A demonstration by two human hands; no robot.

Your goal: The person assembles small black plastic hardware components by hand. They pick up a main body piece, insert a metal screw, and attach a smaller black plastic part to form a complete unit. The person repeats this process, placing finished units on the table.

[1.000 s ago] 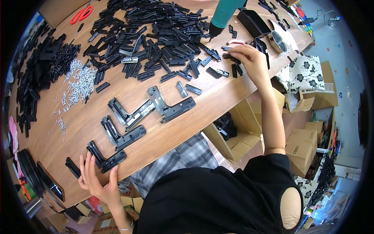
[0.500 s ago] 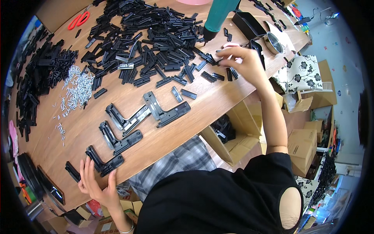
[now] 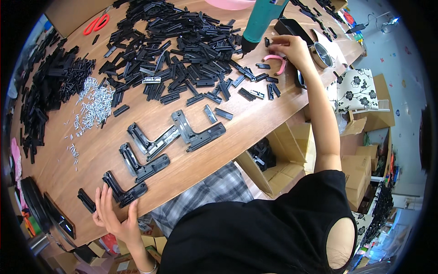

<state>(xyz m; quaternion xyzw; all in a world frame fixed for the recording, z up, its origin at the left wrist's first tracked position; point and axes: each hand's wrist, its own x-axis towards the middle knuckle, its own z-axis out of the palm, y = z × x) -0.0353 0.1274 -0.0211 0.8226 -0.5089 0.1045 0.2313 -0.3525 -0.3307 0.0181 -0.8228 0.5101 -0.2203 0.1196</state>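
My left hand point(image 3: 114, 219) rests at the table's front edge, fingers spread against the nearest L-shaped black plastic part point(image 3: 122, 192). Beside its fingertips lies a short black bar point(image 3: 86, 200). Several more L-shaped parts run diagonally to the right, among them one with a grey arm point(image 3: 183, 125). At the far right, my right hand point(image 3: 294, 52) hovers with fingers bent and apart, slightly blurred. Its fingertips are close to a small black piece point(image 3: 267, 42) and pink-handled pliers point(image 3: 282, 66); I see nothing held. A green electric screwdriver point(image 3: 259, 27) hangs point down left of that hand.
Black strip parts point(image 3: 191, 50) lie heaped across the back, with a pile of silver screws point(image 3: 95, 105) to their left. Red scissors point(image 3: 96, 24) lie far left. A black tray point(image 3: 292, 29) and metal bowl point(image 3: 321, 55) stand right. Below the edge is an open carton point(image 3: 273, 176).
My right hand has moved away from the small black strips toward the tray, uncovering the pink-handled pliers. My left hand stays by the nearest part. The view has shifted slightly.
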